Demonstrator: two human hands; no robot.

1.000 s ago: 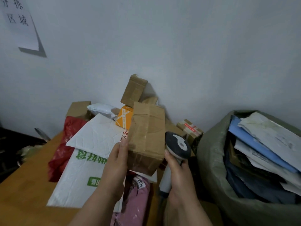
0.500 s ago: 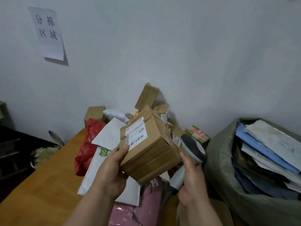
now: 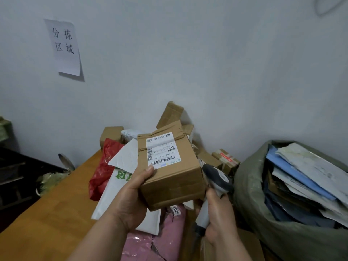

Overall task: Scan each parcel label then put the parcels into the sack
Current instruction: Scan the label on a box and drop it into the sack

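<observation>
My left hand (image 3: pixel 131 196) grips a brown cardboard box (image 3: pixel 173 178) from its left side, thumb lying by the barcode. Its white shipping label (image 3: pixel 162 150) faces up toward me. My right hand (image 3: pixel 218 213) holds a grey and white barcode scanner (image 3: pixel 216 178) by its handle, with the scanner head just right of the box and partly behind it. A grey-green sack (image 3: pixel 263 213) stands open at the right, stuffed with flat mailers and envelopes.
Several parcels are heaped against the wall on an orange wooden table (image 3: pixel 47 223): a red bag (image 3: pixel 105 166), a white padded mailer (image 3: pixel 113 194), a pink bag (image 3: pixel 160 238), small brown boxes (image 3: pixel 224 161). A paper sign (image 3: pixel 64 46) hangs on the wall. Dark clutter sits far left.
My left hand has turned the box so its label, first hidden, now faces up. The scanner has stayed just right of the box, in my right hand.
</observation>
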